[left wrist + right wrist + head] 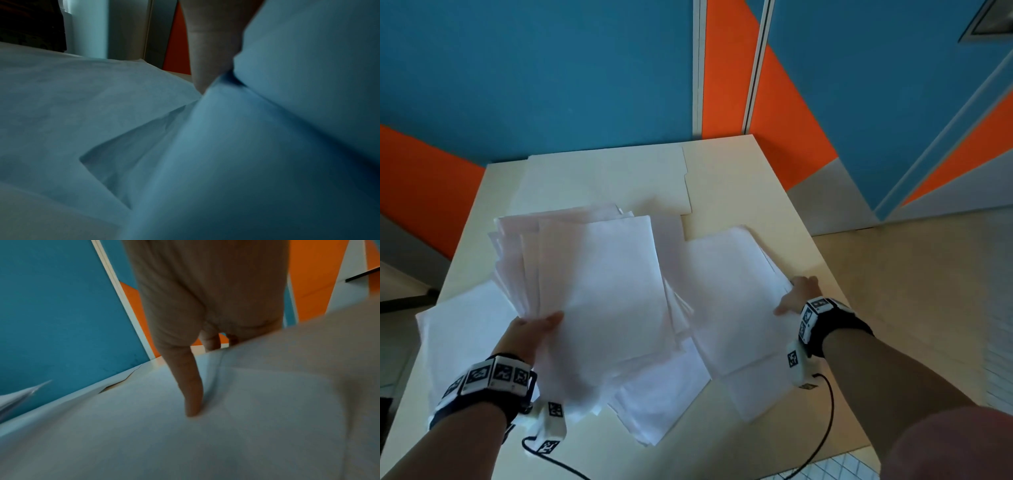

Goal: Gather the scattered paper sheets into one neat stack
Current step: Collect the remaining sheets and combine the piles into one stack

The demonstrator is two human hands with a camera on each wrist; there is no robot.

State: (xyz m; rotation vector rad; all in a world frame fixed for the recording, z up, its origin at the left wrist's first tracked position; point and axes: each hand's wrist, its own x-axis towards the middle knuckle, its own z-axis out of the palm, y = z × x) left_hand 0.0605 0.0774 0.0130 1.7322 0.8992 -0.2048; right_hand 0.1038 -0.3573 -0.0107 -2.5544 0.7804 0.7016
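Note:
My left hand (536, 330) grips a thick, fanned bundle of white sheets (599, 284), thumb on top, held above the table's left half. In the left wrist view the held sheets (267, 146) fill the frame, with the thumb (211, 53) pinching their edge. My right hand (796, 296) holds the right edge of a smaller pile of sheets (726, 294) lying on the table; its thumb lies on top and the fingers go under the edge. The right wrist view shows that thumb (190, 391) pressed on the paper (144, 434). More loose sheets (661, 397) lie beneath, and one (462, 325) at the left.
The cream table (739, 185) has a large pale card sheet (606, 181) at its far side. Blue and orange wall panels (551, 68) stand behind. A black cable (825, 428) hangs from my right wrist over the near right edge.

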